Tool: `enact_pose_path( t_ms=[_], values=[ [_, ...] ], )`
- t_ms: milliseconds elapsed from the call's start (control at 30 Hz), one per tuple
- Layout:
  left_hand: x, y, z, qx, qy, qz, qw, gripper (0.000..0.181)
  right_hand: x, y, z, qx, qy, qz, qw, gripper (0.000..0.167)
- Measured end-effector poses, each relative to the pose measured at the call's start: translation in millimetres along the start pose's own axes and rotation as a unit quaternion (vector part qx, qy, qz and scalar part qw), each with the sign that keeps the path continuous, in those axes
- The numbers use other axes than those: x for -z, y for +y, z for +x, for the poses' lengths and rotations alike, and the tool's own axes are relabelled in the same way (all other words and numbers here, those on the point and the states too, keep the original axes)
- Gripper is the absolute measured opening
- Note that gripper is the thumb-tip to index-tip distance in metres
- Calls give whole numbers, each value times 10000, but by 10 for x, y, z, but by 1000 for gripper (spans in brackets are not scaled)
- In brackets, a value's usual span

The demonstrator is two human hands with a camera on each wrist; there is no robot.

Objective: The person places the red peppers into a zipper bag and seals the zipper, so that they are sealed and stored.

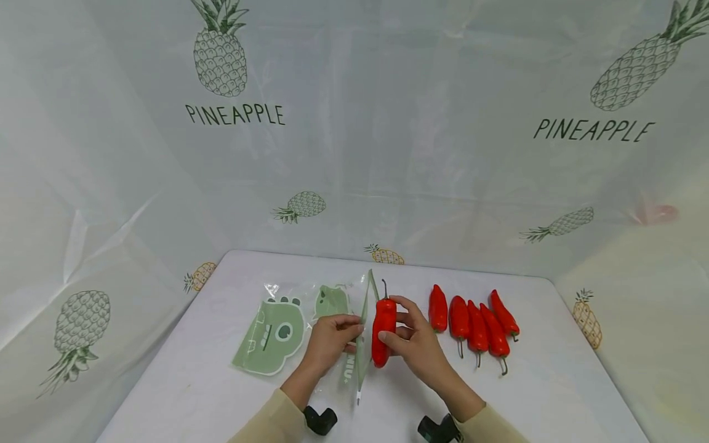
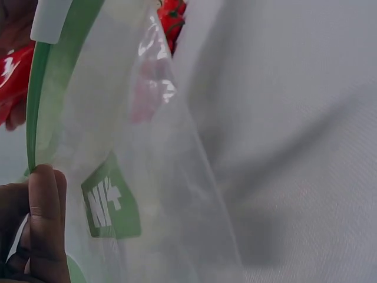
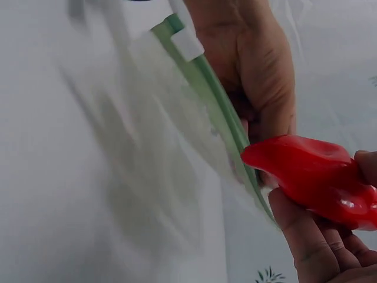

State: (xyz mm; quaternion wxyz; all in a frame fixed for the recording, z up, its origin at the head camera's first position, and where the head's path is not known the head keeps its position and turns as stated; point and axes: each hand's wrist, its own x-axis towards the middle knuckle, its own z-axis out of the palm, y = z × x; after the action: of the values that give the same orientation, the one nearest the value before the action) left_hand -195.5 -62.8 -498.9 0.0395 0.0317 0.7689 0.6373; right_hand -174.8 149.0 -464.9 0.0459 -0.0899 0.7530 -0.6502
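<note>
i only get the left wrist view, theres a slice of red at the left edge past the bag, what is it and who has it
Observer: It's a red pepper, gripped by the person's right hand beside the clear bag, with its stem pointing away from the person.
Operator: ok any more of those lying around, how many and where
Observer: Yes, the head view shows five more red peppers lying on the table, to the right of that hand.
</note>
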Motion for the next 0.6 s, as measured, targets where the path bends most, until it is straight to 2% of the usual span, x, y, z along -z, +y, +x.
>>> enact_pose_path(
  t_ms=[267, 600],
  values=[
    [-15, 30, -16, -154, -95, -11, 9998, 28, -124, -3, 25, -264, -214, 60, 9994, 71],
    [14, 98, -39, -289, 16, 72, 9996, 24, -55, 51, 61, -899, -599, -11, 9941, 74]
  ],
)
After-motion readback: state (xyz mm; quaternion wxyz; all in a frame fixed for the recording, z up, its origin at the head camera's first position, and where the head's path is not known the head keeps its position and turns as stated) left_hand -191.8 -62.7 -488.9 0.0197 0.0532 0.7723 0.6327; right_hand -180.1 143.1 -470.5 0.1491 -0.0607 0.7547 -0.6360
